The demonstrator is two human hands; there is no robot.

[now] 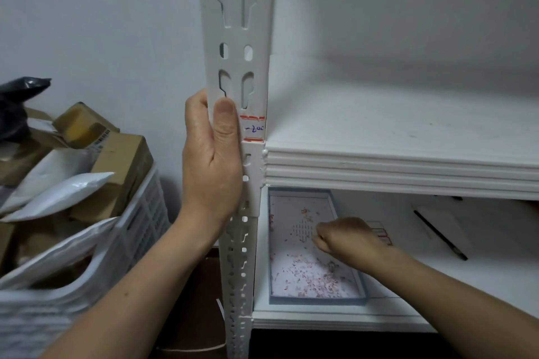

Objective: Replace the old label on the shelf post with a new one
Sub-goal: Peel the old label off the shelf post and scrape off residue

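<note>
A white perforated shelf post (237, 46) runs up the middle of the view. A small white label (254, 129) with red edges and blue handwriting sticks on it just above the upper shelf joint. My left hand (211, 160) wraps around the post, with the thumb pressed flat beside the label and covering its left part. My right hand (348, 237) is on the lower shelf over a shallow blue-rimmed tray (361, 290) strewn with red and white label scraps. Its fingers are pinched together; what they hold is too small to tell. A sheet of red-edged labels (382, 232) lies partly hidden behind that hand.
The white upper shelf (408, 131) juts out to the right of the post. A black pen (440, 239) lies on the lower shelf at right. A white plastic crate (140, 218) full of cardboard boxes and mailer bags stands at left, close to the post.
</note>
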